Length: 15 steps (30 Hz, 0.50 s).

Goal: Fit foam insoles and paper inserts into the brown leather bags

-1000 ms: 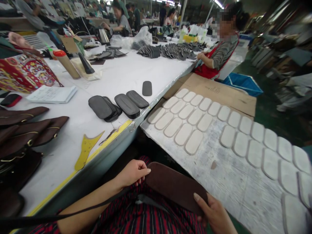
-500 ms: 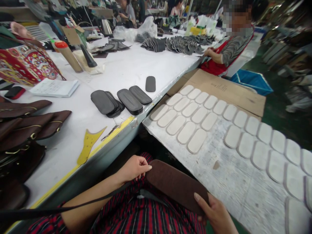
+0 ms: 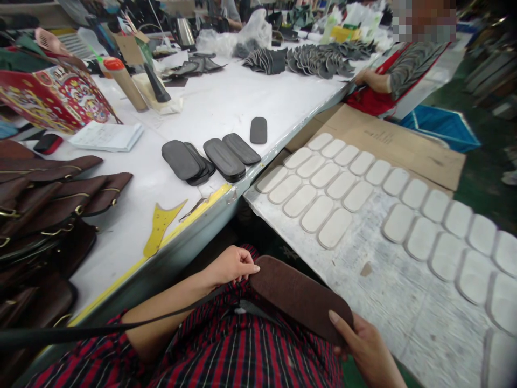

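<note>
**Right grip pinches one end of the brown piece; the far edge looks less secure**

The right grip (image 3: 361, 339) is closed on the brown piece (image 3: 301, 296), with the thumb laid on the upper face and the fingers tucked under its end. The left grip (image 3: 236, 265) is drawn together at the opposite end, thumb tip at the edge; whether the edge is actually nipped cannot be told. The piece is held tilted above the striped clothing (image 3: 226, 350), between the worktop (image 3: 194, 118) and the low board (image 3: 379, 302).

If the left fingertips slip, the piece could be left hanging from the right grip and be bent or dropped into the dark gap. Its smooth-looking face could be marked if the right thumb is pressed hard. The black strap (image 3: 161, 321) is slung across the left forearm and could be snagged by a wide movement. The pale ovals (image 3: 335, 227) are laid close together on the board and could be nudged by a stray right elbow.
</note>
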Available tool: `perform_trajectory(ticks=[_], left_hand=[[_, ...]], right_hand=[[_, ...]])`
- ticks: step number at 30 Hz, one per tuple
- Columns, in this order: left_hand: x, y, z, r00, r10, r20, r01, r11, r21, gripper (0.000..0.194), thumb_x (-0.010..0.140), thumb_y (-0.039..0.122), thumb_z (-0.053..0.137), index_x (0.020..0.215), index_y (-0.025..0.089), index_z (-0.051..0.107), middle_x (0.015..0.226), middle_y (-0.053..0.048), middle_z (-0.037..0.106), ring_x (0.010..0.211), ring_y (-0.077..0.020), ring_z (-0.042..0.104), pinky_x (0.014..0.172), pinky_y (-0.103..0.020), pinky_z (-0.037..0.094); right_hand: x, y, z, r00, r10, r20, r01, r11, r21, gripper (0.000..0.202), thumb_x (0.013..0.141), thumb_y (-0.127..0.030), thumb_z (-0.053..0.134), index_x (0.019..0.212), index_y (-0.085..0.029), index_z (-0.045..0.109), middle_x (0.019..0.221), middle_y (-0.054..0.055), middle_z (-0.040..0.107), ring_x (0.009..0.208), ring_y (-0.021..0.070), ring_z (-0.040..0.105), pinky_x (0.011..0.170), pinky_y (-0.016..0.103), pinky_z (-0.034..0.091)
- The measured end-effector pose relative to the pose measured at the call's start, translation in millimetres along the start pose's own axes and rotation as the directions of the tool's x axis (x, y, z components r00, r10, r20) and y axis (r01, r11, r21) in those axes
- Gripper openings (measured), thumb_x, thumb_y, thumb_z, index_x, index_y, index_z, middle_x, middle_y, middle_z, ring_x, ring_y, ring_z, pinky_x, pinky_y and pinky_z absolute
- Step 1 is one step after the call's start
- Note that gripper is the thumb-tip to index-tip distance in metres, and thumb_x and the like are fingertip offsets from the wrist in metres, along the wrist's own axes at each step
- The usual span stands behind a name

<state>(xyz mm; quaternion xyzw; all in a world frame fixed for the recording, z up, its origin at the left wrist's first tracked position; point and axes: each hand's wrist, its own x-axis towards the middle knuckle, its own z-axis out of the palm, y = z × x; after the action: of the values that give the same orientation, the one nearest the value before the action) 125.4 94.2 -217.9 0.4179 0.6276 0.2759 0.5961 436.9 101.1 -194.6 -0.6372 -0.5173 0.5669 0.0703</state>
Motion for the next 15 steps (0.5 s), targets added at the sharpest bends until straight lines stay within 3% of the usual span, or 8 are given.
perform_trajectory(ticks=[15], left_hand=[[-0.1, 0.8, 3.4, 0.999, 0.004, -0.035, -0.002, 0.999, 0.045, 0.025, 0.07, 0.037, 0.059, 0.063, 0.014, 0.053, 0.047, 0.002, 0.054, 0.038, -0.0087, 0.047, 0.034, -0.016, 0.032]], right_hand=[[2.5, 0.6, 1.3, 1.0, 0.004, -0.008, -0.005, 1.0, -0.029, 0.049, 0.073, -0.061, 0.049, 0.087, -0.014, 0.055, 0.053, 0.001, 0.056, 0.045, 0.015, 0.053, 0.043, 0.024, 0.043]])
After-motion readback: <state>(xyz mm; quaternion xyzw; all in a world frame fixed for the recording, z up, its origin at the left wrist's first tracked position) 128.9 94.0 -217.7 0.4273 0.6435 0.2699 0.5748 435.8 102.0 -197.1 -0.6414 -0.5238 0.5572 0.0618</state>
